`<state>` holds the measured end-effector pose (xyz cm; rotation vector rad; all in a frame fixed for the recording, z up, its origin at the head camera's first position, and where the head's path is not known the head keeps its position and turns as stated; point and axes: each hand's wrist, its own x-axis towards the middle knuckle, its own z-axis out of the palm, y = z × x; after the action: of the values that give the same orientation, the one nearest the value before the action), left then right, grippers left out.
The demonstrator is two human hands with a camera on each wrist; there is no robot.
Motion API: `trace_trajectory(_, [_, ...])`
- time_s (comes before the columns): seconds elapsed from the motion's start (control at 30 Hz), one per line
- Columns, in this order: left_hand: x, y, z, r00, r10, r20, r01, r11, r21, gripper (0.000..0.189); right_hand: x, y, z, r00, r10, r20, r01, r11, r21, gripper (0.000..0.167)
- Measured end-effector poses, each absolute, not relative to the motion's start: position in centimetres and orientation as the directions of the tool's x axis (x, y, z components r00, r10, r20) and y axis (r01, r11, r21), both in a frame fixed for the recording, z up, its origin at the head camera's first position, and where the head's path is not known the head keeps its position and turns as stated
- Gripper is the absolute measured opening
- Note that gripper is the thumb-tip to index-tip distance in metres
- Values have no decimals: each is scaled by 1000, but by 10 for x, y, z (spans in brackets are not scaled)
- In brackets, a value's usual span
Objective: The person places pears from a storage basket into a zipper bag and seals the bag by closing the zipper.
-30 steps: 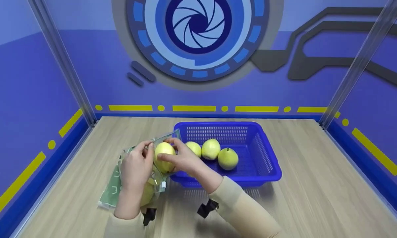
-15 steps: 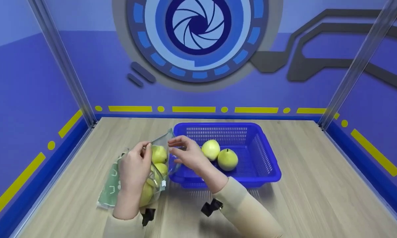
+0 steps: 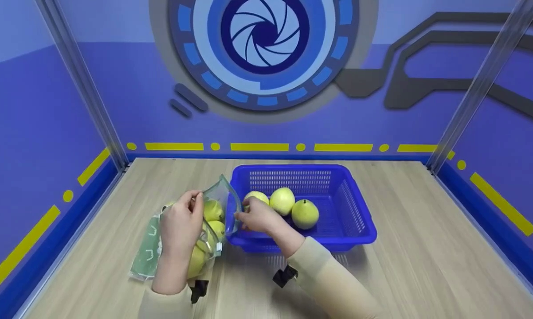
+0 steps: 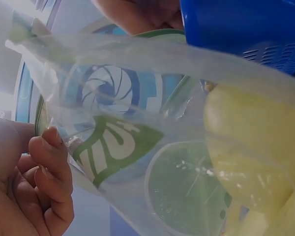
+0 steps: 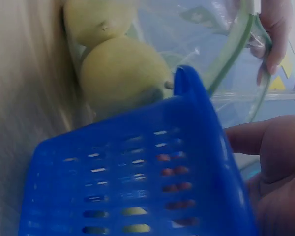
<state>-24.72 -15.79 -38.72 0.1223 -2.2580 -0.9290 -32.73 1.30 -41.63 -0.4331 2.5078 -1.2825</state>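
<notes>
My left hand [image 3: 180, 228] pinches the top edge of a transparent and green zip bag [image 3: 143, 253] between thumb and fingers, keeping its mouth raised. Several yellow-green pears [image 3: 196, 260] lie inside the bag. My right hand [image 3: 263, 218] reaches over the left rim of the blue basket [image 3: 367, 232], thumb and index finger apart. Its fingertips are beside the leftmost pear [image 3: 256, 196], which the hand partly hides. Through the basket's slots, the right wrist view shows some fingers [image 5: 177, 187] inside. Two more pears, one pale [image 3: 282, 201] and one with an upright stem [image 3: 305, 214], sit in the basket.
The bag's free edge leans against the basket's left side, and a white zip slider [image 3: 218, 249] hangs at its front. Both stand on a wooden table [image 3: 426, 248], enclosed by blue printed walls [image 3: 266, 128] and metal corner posts [image 3: 479, 88].
A second ago my right hand held a pear at the bag's mouth. It let the pear go into the bag, then moved down to the basket. My left hand stayed on the bag's edge.
</notes>
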Motion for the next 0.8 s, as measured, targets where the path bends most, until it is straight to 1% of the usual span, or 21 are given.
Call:
trace_trajectory(0.03, [-247, -158, -387, -761, -326, 560, 163, 740, 653, 18, -328, 11, -418, -908, -399, -124, -138, 567, -812, 40])
trace_trajectory(0.13, [-247, -158, -388, -761, -325, 561, 165, 740, 653, 18, -329, 5, -420, -912, -394, -113, -149, 575, -804, 18])
trace_trajectory(0.2, [-247, -158, -387, -765, -328, 554, 161, 736, 658, 19, -330, 2, -421, -914, -393, -100, -151, 558, -816, 11])
trace_trajectory(0.33, [-244, -161, -384, -779, -356, 516, 138, 706, 695, 21, -334, 1, -414, -922, -381, -70, -135, 486, -863, 9])
trace_trajectory(0.47, [-244, -171, -368, -777, -397, 488, 117, 671, 733, 24, -336, -1, -396, -929, -369, -39, -119, 395, -911, 8])
trace_trajectory(0.67, [-250, -195, -321, -744, -433, 509, 128, 656, 744, 26, -345, -13, -343, -927, -373, -19, -88, 268, -959, 13])
trace_trajectory(0.8, [-253, -216, -289, -708, -497, 502, 124, 612, 781, 25, -352, -27, -302, -916, -400, 32, -137, 237, -962, 14])
